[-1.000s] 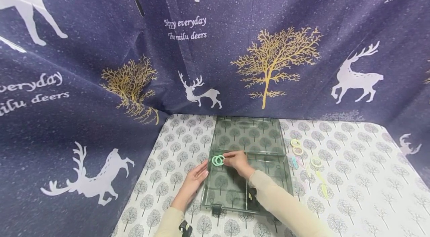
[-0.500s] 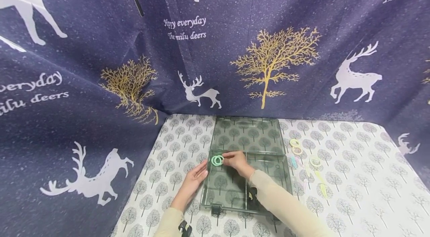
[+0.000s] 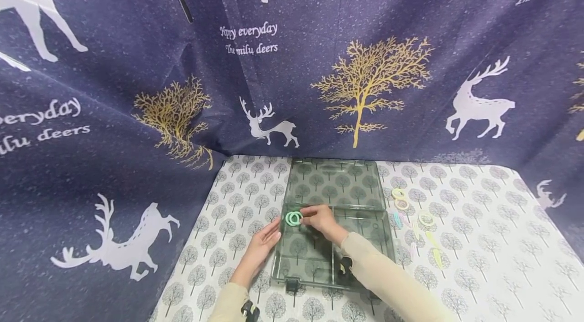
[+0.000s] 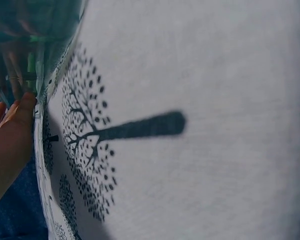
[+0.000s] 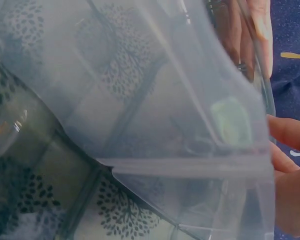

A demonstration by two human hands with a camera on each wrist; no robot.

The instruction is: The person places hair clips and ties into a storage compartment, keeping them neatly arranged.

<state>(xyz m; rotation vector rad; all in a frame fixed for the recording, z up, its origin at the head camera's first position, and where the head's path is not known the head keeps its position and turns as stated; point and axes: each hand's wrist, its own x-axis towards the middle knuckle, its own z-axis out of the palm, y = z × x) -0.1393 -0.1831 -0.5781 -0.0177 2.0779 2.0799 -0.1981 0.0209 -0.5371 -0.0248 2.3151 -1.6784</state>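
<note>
Currently pinches a pair of overlapping mint-green rings at their right edge between the fingertips of the right hand, just inside the far left corner of an open, smoky see-through box. Reaches in from the right, crossing over the divider, with a cream sleeve above the near right part of the box. Rests the left hand just outside the left wall, fingers loosely straight and free of any grip, tips close against the plastic. So has the rings between both hands: touching the right, near the left but parted from it by the wall. Cannot tell whether to call them lifted or lying on the box floor. Has the lid folded back to the far side. On the tree-printed cloth, well to the right of both hands, shows two yellow rings farthest off, then a blue clip and, nearer, a long yellow-green strip. Faces a navy curtain patterned with deer and golden trees.
</note>
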